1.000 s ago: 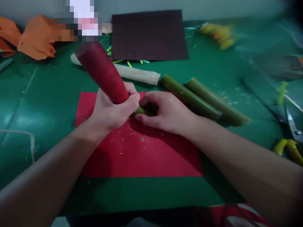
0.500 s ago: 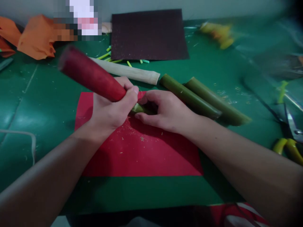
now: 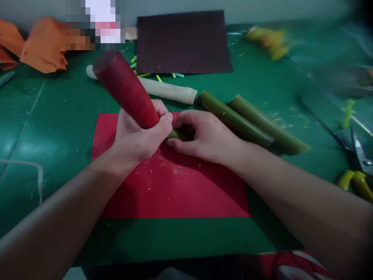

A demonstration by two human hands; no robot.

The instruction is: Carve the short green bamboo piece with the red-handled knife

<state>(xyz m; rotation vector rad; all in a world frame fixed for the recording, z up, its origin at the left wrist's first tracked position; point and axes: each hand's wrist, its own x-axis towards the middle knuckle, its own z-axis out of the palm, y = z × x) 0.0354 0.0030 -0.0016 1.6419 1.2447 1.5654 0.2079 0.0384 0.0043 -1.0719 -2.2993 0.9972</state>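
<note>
My left hand [image 3: 136,138] is wrapped round the thick red handle [image 3: 126,91] of a tool. The handle leans up and to the left, and the tool's working end is hidden behind my fingers. Close by, my right hand [image 3: 208,136] grips a short green bamboo piece [image 3: 178,134] between thumb and fingers, so only a little of it shows. The tool's lower end meets the bamboo near my left thumb, though the contact itself cannot be seen. Beneath both hands lies a red sheet [image 3: 180,194] sprinkled with small pale shavings.
Beyond my hands are a pale peeled bamboo stick [image 3: 171,91], two green bamboo pieces [image 3: 239,118] and a dark board [image 3: 183,42]. Yellow-handled scissors [image 3: 354,181] lie at the right. Orange cloth or paper [image 3: 43,46] sits at the far left of the green table [image 3: 180,237].
The red handle's upper end has swung right and now stands steeper. My left hand has turned slightly with it. My right hand and the bamboo stay almost in place.
</note>
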